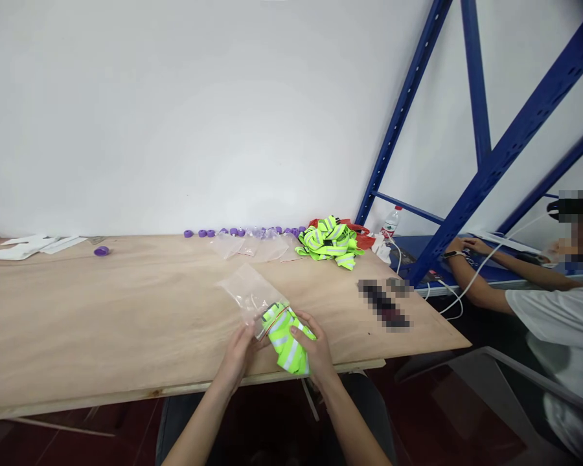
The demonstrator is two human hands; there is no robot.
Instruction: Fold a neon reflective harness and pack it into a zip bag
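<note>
Near the table's front edge, my right hand (315,346) grips a folded bundle of fluorescent yellow-green reflective strap (289,346) with pale silvery stripes. Its upper end lies inside the mouth of a clear plastic zip bag (252,289), while the lower part sticks out toward me. My left hand (240,349) pinches the bag's edge at the opening, to the left of the strap. The bag's closed end points away, up and to the left. Fingers of both hands are partly hidden behind the bag and bundle.
A heap of similar yellow-green straps (330,243) lies at the back right, beside orange-red material (364,239). Clear bags (262,247) and several purple rings (233,232) line the wall. White sheets (24,246) lie far left. A blue rack (486,162) and a seated person (558,310) are on the right.
</note>
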